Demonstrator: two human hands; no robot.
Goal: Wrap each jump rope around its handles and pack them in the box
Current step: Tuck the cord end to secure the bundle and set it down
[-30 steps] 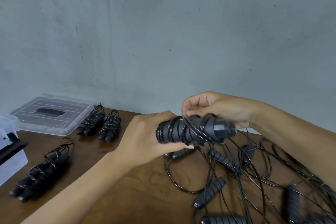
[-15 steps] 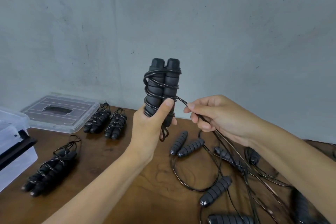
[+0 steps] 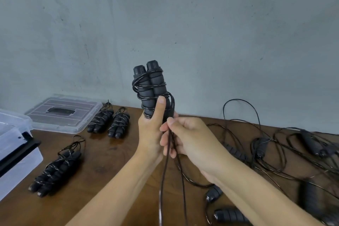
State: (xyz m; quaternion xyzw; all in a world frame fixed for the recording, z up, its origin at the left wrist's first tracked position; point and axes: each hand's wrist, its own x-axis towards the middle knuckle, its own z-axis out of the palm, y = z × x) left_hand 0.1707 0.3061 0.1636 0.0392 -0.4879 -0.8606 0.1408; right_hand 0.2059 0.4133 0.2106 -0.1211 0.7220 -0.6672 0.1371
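Here, the left hand (image 3: 150,134) grips two upright jump rope handles (image 3: 149,88), half wrapped, while the right hand (image 3: 185,137) pinches the trailing rope (image 3: 165,170) just below them.

Left hand (image 3: 149,134) grips handles (image 3: 150,90); right hand (image 3: 185,137) pinches rope (image 3: 166,161).

The right hand (image 3: 185,139) has moved in from 3 o'clock of the upright handles (image 3: 150,91) to just below them, touching the left hand (image 3: 150,134), its fingers (image 3: 171,124) now pinching 2 cord strands (image 3: 165,170) hanging toward 6 o'clock.
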